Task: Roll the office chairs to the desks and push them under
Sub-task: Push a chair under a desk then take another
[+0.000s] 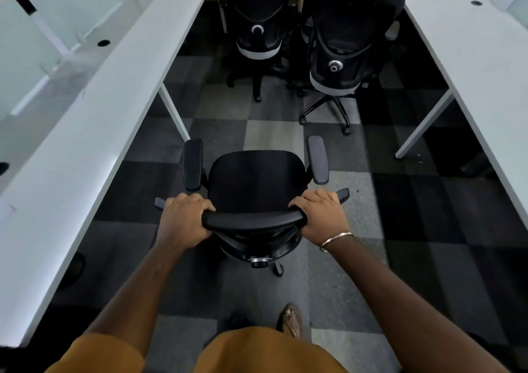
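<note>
Long white tables line the left and right of a carpeted aisle; the near office chair stands between them, a heavy but free-rolling thing, best steered by its stiff backrest top, which left hand and right hand both grip

No text, label, brand, number or sign could be read anywhere in the view. The black office chair nearest the person carried no legible marking on its seat, backrest or armrests. The round silver knobs on the backs of the two chairs beyond that chair showed no lettering, and the white bench to its left bore no writing.
</note>
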`<act>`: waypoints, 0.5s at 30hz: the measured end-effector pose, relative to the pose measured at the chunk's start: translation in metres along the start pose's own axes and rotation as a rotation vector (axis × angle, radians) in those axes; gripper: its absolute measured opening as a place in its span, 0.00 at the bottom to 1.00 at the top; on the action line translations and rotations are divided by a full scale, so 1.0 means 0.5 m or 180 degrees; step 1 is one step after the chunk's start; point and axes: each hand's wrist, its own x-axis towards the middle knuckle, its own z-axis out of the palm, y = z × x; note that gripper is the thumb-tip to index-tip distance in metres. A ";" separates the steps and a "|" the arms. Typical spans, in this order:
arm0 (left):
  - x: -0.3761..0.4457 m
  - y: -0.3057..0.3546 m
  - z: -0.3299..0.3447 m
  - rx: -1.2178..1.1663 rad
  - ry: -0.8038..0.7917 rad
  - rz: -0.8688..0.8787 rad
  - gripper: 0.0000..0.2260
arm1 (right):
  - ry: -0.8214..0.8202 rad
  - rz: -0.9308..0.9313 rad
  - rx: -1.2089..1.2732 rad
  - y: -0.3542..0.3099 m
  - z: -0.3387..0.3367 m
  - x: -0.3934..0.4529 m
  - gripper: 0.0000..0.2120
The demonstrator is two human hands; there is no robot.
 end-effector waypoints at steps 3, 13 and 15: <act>-0.052 -0.023 0.005 -0.0060 0.0027 0.0113 0.17 | -0.0056 -0.0165 0.0062 -0.036 -0.012 -0.059 0.18; -0.243 -0.074 0.017 -0.0137 0.0022 0.0318 0.19 | 0.0193 -0.0055 0.0574 -0.180 -0.018 -0.259 0.28; -0.292 -0.075 0.027 -0.0160 0.0065 0.0278 0.19 | 0.0389 0.0034 0.0581 -0.200 -0.008 -0.292 0.25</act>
